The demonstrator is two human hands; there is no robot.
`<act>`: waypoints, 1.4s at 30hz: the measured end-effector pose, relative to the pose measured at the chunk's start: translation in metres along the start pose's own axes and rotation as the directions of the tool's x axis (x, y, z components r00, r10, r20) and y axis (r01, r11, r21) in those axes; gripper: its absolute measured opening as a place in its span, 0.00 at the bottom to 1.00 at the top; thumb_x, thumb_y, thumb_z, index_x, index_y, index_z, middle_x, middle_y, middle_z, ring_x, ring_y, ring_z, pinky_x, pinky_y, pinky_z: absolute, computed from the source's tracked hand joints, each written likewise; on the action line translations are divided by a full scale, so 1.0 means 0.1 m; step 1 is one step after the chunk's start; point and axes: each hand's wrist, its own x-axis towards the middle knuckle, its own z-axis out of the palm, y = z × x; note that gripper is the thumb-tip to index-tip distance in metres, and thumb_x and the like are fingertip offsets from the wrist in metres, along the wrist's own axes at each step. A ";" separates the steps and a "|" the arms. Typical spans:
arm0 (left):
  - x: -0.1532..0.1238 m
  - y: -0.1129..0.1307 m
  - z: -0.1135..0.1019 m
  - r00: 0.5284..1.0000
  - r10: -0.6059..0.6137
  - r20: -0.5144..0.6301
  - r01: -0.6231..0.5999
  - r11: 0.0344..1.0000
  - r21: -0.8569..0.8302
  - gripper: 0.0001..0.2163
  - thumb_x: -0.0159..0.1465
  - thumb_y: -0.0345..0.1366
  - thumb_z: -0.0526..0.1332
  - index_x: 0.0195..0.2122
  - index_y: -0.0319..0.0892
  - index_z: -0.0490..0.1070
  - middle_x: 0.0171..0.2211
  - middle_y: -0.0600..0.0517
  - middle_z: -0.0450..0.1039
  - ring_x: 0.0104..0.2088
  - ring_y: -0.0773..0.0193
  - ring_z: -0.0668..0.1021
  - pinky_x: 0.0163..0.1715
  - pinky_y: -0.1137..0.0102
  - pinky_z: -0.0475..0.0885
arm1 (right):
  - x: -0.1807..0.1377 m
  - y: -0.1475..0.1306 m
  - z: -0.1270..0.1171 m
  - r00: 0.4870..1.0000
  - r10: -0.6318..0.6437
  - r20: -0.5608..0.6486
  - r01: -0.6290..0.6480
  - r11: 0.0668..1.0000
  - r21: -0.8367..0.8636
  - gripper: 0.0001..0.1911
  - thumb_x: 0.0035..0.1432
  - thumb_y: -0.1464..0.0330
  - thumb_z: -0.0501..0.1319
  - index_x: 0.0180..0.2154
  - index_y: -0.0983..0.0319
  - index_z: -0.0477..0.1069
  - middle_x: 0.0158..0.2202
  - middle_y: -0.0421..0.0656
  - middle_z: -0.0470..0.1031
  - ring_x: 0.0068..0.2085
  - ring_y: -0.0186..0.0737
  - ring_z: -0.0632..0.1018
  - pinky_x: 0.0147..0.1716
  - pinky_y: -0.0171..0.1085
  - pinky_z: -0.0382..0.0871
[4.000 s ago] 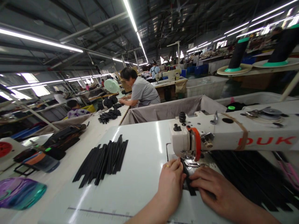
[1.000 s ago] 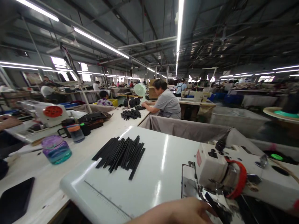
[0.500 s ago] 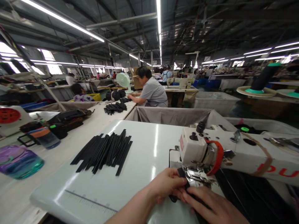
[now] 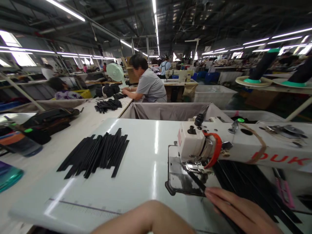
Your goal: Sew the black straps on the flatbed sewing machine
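My right hand [image 4: 237, 211] lies at the bottom right. Its fingers are closed together on a narrow black strip [image 4: 196, 181] that runs from the presser foot [image 4: 193, 167] of the white sewing machine [image 4: 243, 143] back under my fingertips. Only the wrist and back of my left hand [image 4: 152, 217] show at the bottom edge; its fingers are hidden. It is clear of the steel needle plate [image 4: 179, 182]. A fanned pile of black strips [image 4: 96, 157] lies on the white machine table [image 4: 146, 162], left of the machine.
More black strips [image 4: 246, 182] lie heaped under the machine arm at right. A grey fabric bin [image 4: 170, 110] stands behind the table. Bottles [image 4: 18, 144] and a dark bag [image 4: 48, 118] sit on the left bench. A seated co-worker [image 4: 148, 86] works beyond, and thread cones [image 4: 262, 66] stand at right.
My left hand has drawn back from the presser foot to the bottom edge. My right hand has slid right along the strip. The view has swung slightly right and down.
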 end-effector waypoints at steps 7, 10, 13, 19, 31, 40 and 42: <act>0.01 -0.27 -0.34 0.680 -0.346 -0.647 0.572 0.802 0.173 0.05 0.63 0.35 0.64 0.36 0.39 0.77 0.36 0.47 0.77 0.39 0.55 0.77 0.41 0.65 0.71 | 0.45 -0.05 0.55 0.979 -0.203 -0.015 0.197 0.964 -0.180 0.23 0.64 0.80 0.44 0.50 0.67 0.73 0.44 0.49 0.80 0.45 0.40 0.80 0.41 0.37 0.75; 0.10 -0.35 -0.19 0.689 -0.223 -0.690 0.498 0.837 0.227 0.08 0.63 0.34 0.65 0.43 0.41 0.76 0.43 0.47 0.75 0.46 0.54 0.73 0.47 0.62 0.70 | 0.45 -0.08 0.62 0.990 -0.136 -0.031 0.130 0.979 -0.155 0.23 0.62 0.81 0.44 0.50 0.68 0.72 0.43 0.50 0.79 0.44 0.40 0.80 0.41 0.37 0.75; 0.18 -0.39 -0.07 0.707 -0.151 -0.691 0.434 0.864 0.256 0.06 0.66 0.31 0.62 0.42 0.42 0.77 0.46 0.48 0.75 0.47 0.55 0.73 0.48 0.60 0.69 | 0.46 -0.10 0.63 0.995 -0.085 -0.046 0.079 0.990 -0.118 0.22 0.61 0.81 0.46 0.50 0.68 0.72 0.43 0.50 0.79 0.43 0.41 0.80 0.41 0.38 0.76; 0.24 -0.42 -0.07 0.694 -0.089 -0.715 0.406 0.868 0.285 0.06 0.68 0.29 0.59 0.40 0.42 0.75 0.49 0.50 0.75 0.49 0.55 0.73 0.49 0.58 0.68 | 0.51 -0.06 0.66 0.998 0.030 -0.051 -0.033 0.997 -0.071 0.18 0.65 0.77 0.48 0.48 0.65 0.74 0.43 0.50 0.79 0.43 0.41 0.80 0.43 0.39 0.77; 0.23 -0.44 -0.07 0.717 -0.096 -0.691 0.415 0.854 0.312 0.07 0.68 0.32 0.61 0.46 0.43 0.73 0.53 0.51 0.73 0.53 0.55 0.71 0.51 0.58 0.69 | 0.49 -0.06 0.66 0.996 -0.008 -0.088 0.002 0.998 -0.065 0.18 0.66 0.77 0.48 0.47 0.67 0.75 0.44 0.49 0.80 0.45 0.42 0.80 0.44 0.38 0.77; 0.30 -0.43 -0.07 0.728 -0.134 -0.672 0.480 0.801 0.359 0.07 0.68 0.30 0.58 0.46 0.42 0.73 0.51 0.48 0.74 0.53 0.53 0.72 0.52 0.56 0.70 | 0.47 -0.03 0.70 0.997 0.054 -0.054 -0.055 0.998 -0.008 0.18 0.64 0.78 0.51 0.50 0.64 0.74 0.46 0.48 0.79 0.47 0.42 0.79 0.47 0.41 0.76; 0.30 -0.43 -0.05 0.722 -0.122 -0.681 0.475 0.803 0.359 0.08 0.68 0.29 0.57 0.46 0.42 0.72 0.51 0.48 0.73 0.53 0.53 0.71 0.52 0.56 0.70 | 0.47 -0.02 0.69 0.997 0.056 -0.052 -0.056 0.998 0.010 0.18 0.64 0.77 0.51 0.51 0.64 0.73 0.47 0.47 0.79 0.47 0.43 0.79 0.48 0.42 0.75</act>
